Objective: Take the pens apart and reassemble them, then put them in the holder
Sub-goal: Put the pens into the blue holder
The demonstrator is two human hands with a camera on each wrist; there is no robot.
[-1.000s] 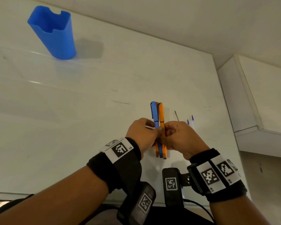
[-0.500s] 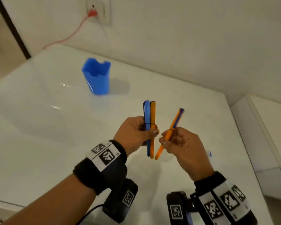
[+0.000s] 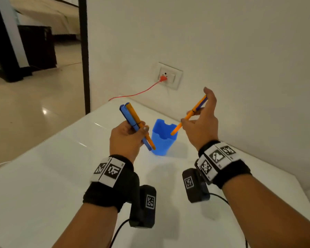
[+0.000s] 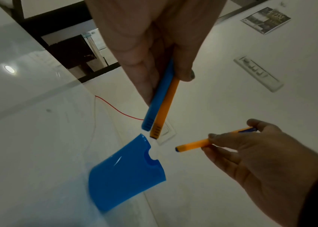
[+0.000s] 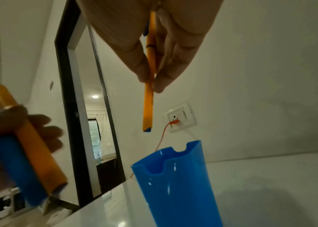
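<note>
A blue holder [image 3: 162, 139] [image 4: 123, 173] [image 5: 175, 181] stands upright on the white table [image 3: 43, 167]. My left hand [image 3: 127, 138] [image 4: 154, 38] grips two pens side by side, a blue pen [image 3: 131, 122] [image 4: 159, 98] and an orange pen [image 3: 139, 122] [image 4: 166, 106], held left of the holder. My right hand [image 3: 200, 120] [image 5: 152, 46] pinches a third orange pen [image 3: 190, 115] [image 4: 193, 145] [image 5: 149, 95] with a blue clip. That pen slants down, its lower tip just above the holder's rim.
A wall socket [image 3: 168, 76] with a red plug and red cable [image 3: 132, 94] is on the wall behind the table. A black door frame [image 3: 83, 51] stands at the left. The table's left edge drops to a shiny floor [image 3: 25, 108].
Both hands have risen from the near table and moved toward the holder. The right hand drew one orange pen out of the bundle and carried it over the holder's mouth.
</note>
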